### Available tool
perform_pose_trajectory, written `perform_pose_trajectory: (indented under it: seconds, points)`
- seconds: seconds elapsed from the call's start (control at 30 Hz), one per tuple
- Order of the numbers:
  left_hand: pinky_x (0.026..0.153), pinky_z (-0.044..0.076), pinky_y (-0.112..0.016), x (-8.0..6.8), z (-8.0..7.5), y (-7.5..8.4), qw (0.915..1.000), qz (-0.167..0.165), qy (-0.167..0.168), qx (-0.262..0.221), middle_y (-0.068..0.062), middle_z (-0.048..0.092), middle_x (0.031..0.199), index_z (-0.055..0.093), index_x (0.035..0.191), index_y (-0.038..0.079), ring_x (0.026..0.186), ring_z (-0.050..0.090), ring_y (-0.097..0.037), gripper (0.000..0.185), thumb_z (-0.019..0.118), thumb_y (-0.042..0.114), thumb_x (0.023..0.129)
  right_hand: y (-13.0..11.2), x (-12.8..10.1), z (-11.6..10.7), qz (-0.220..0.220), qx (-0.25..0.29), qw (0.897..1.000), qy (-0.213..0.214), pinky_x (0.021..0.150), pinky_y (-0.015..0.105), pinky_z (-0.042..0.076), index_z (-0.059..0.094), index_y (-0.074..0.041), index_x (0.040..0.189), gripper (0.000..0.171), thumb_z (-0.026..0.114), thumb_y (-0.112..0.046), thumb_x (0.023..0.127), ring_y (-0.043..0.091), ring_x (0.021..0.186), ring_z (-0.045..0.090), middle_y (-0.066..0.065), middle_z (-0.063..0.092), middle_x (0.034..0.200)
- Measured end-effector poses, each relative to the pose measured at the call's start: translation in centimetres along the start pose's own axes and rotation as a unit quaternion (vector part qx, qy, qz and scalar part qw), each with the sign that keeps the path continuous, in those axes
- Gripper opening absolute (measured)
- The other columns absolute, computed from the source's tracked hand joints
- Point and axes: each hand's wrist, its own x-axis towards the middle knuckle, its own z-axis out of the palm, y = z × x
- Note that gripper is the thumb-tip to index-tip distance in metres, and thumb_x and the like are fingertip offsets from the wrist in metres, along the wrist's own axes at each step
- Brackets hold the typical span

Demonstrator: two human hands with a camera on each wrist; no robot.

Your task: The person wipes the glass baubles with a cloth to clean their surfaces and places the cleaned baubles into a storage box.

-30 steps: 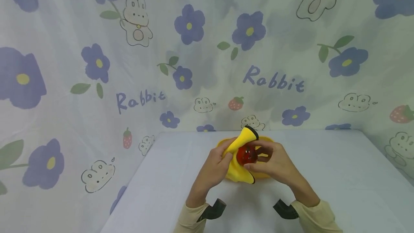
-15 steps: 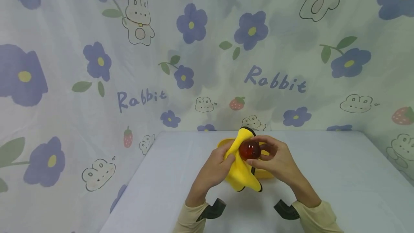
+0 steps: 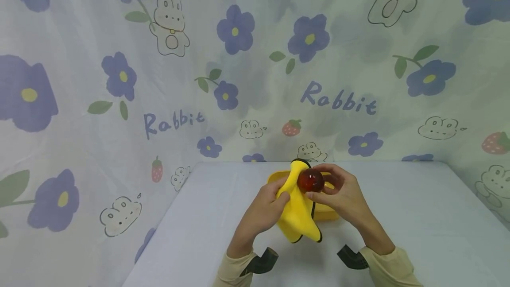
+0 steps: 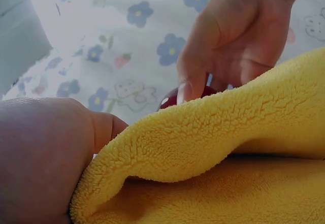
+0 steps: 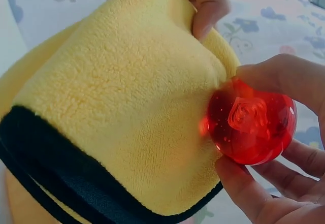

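Right hand: right hand held above the bench, fingers and thumb curled round the red ball, pinching it from both sides; palm faces the left hand.
Left hand: left hand grips a fold of the yellow cloth, thumb tip pressed into the pile near the upper edge; in the right wrist view the thumb sits on top of the fold.
Red ball: clear red, glossy, with a moulded swirl inside; raised off the bench, touching the cloth on its left side. In the left wrist view only a sliver of red shows over the cloth's ridge.
Yellow cloth: fleecy, edged with a black binding; draped over the left hand, one corner hanging down toward the bench, upper end standing up behind the ball.
Yellow tray: a low yellow dish lies on the bench under and behind both hands, mostly covered by cloth and hands.
Bench: pale lavender-white surface.
Backdrop: printed sheet with purple flowers, rabbits, strawberries and the word "Rabbit".
Sleeves: cream cuffs at both wrists, each with a dark camera mount.
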Motion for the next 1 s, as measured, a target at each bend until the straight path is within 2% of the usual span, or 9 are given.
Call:
perform_pose_trajectory:
  seconds: [0.13, 0.4, 0.63, 0.87, 1.0]
  points:
    - [0.069, 0.056, -0.028, -0.1, 0.0, 0.0, 1.0, -0.002, 0.003, 0.001, -0.008, 0.061, 0.092, 0.062, 0.127, 0.007, 0.071, 0.061, -0.016, 0.031, 0.047, 0.015, 0.1, 0.2, 0.1, -0.1, 0.004, 0.0, 1.0, 0.001, 0.092, 0.025, 0.059, 0.06, -0.005, 0.133, 0.059, 0.086, -0.009, 0.08, 0.012, 0.113, 0.069, 0.016, 0.061, 0.133]
    - [0.068, 0.056, -0.027, -0.4, -0.1, 0.3, 1.0, 0.0, 0.01, 0.0, -0.008, 0.061, 0.091, 0.062, 0.126, 0.008, 0.07, 0.061, -0.016, 0.032, 0.047, 0.015, 0.1, 0.2, 0.2, -0.2, 0.028, -0.041, 0.999, 0.016, 0.094, 0.024, 0.058, 0.063, -0.009, 0.134, 0.059, 0.087, -0.018, 0.081, 0.028, 0.119, 0.069, 0.015, 0.065, 0.135]
    - [0.07, 0.057, -0.028, -0.8, 0.0, 0.7, 0.9998, -0.006, 0.018, 0.004, -0.008, 0.063, 0.096, 0.062, 0.128, 0.008, 0.074, 0.062, -0.017, 0.033, 0.047, 0.014, 0.1, 0.6, 0.2, -0.7, 0.049, -0.047, 0.998, 0.004, 0.089, 0.021, 0.059, 0.063, -0.01, 0.135, 0.058, 0.086, -0.021, 0.082, 0.028, 0.111, 0.071, 0.016, 0.066, 0.135]
    - [0.072, 0.056, -0.025, -0.9, 0.1, 1.1, 0.9987, -0.005, 0.042, 0.028, -0.008, 0.065, 0.106, 0.055, 0.148, 0.01, 0.077, 0.061, -0.016, 0.049, 0.047, 0.014, 0.1, 0.8, 0.2, -0.8, 0.077, -0.055, 0.995, -0.009, 0.082, 0.025, 0.061, 0.063, -0.01, 0.134, 0.059, 0.086, -0.025, 0.082, 0.025, 0.101, 0.072, 0.018, 0.069, 0.131]
    - [0.071, 0.055, -0.024, -0.9, 0.2, 1.3, 0.9981, 0.005, 0.052, 0.034, -0.008, 0.065, 0.111, 0.053, 0.15, 0.012, 0.077, 0.061, -0.015, 0.052, 0.046, 0.013, 0.099, 0.8, 0.3, -0.8, 0.088, -0.058, 0.994, -0.019, 0.08, 0.024, 0.061, 0.064, -0.01, 0.133, 0.059, 0.087, -0.026, 0.081, 0.023, 0.098, 0.071, 0.017, 0.069, 0.13]
